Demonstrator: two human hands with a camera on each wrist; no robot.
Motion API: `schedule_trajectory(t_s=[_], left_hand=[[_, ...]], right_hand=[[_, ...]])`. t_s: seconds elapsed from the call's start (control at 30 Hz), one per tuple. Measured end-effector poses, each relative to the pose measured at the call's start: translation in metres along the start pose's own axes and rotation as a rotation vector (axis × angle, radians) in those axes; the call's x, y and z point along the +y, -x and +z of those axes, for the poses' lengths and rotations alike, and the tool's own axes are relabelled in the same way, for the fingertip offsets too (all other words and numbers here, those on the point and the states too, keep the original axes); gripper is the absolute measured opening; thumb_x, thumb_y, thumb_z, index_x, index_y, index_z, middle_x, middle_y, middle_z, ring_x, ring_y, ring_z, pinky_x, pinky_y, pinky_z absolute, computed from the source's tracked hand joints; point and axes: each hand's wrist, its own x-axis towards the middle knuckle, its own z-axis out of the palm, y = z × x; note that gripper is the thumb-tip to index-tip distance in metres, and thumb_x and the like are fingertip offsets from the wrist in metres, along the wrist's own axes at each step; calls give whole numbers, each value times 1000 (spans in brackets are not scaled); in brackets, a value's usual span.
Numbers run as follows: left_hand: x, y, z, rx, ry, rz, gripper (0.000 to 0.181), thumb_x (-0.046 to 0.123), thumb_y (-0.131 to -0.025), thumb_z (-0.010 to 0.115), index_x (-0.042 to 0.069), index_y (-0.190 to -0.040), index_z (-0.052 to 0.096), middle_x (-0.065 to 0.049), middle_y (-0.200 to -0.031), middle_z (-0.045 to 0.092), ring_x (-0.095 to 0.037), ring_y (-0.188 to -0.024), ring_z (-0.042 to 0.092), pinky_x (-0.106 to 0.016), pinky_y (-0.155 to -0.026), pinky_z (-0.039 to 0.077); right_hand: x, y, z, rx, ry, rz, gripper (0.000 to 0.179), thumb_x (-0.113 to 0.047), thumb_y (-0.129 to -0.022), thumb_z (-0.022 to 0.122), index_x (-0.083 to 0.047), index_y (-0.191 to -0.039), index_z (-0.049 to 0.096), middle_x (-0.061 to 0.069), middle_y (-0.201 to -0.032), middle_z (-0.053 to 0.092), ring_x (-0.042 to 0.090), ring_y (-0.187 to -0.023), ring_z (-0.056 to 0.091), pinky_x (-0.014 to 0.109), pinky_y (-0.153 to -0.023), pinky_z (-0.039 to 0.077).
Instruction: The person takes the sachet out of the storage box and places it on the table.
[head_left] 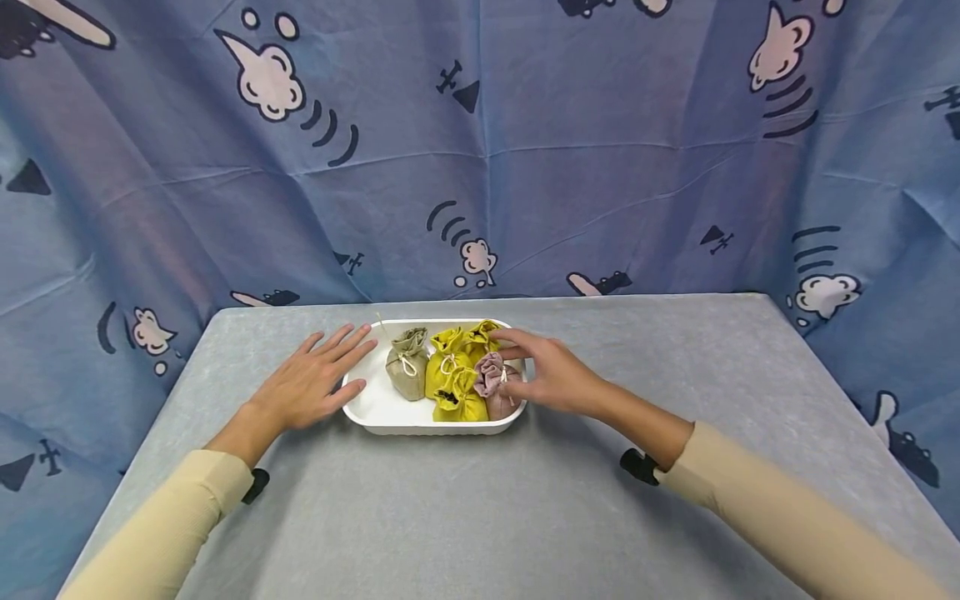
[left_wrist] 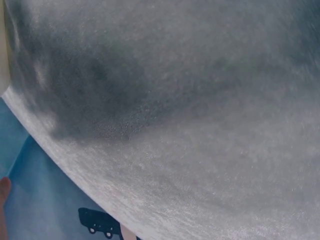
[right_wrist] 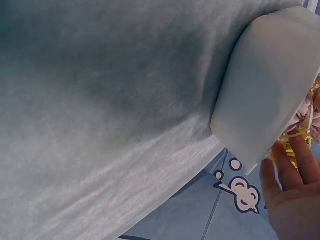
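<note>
A white tray (head_left: 433, 430) holds several small drawstring pouches. A grey-green pouch (head_left: 407, 371) stands left of centre, with yellow pouches (head_left: 461, 400) grouped beside it. At the right end leans a pink pouch (head_left: 504, 402), its gathered neck tied with light cord. My left hand (head_left: 311, 382) is spread flat, fingertips over the tray's left rim. Reaching over the right rim, my right hand (head_left: 558, 375) has its thumb and fingers apart on either side of the pink pouch. In the right wrist view its fingers (right_wrist: 287, 170) extend fairly straight toward that pouch's neck.
The grey cloth-covered table (head_left: 450, 517) extends around the tray. Behind it hangs a blue patterned curtain (head_left: 600, 167). A dark wrist device (head_left: 639, 467) shows under the right sleeve. Mostly tabletop (left_wrist: 200, 150) fills the left wrist view.
</note>
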Motion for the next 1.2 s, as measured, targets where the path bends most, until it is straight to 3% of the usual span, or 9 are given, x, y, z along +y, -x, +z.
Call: schedule_trajectory(t_s=[0.47, 0.77, 1.2], left_hand=[[0, 1, 0, -4, 16, -6, 64, 43, -102, 46, 12, -157, 33, -7, -164, 23, -33, -149, 23, -61, -114, 22], [0, 2, 1, -11, 25, -16, 64, 44, -103, 45, 13, -157, 32, -7, -164, 23, -32, -149, 22, -62, -114, 22], [-1, 1, 1, -14, 30, -15, 64, 45, -103, 44, 14, -158, 30, -6, -165, 21, -32, -149, 22, -61, -115, 21]], right_hand=[[1, -7, 12, -15, -37, 56, 68, -1, -81, 80, -5, -143, 50, 17, -114, 71, 26, -107, 69, 37, -88, 56], [3, -7, 17, -11, 4, 32, 54, -2, -83, 79, -2, -133, 59, 11, -109, 74, 21, -103, 70, 39, -87, 55], [0, -9, 12, -25, -1, 27, 48, 2, -83, 77, -1, -129, 61, 10, -104, 74, 21, -99, 71, 30, -75, 55]])
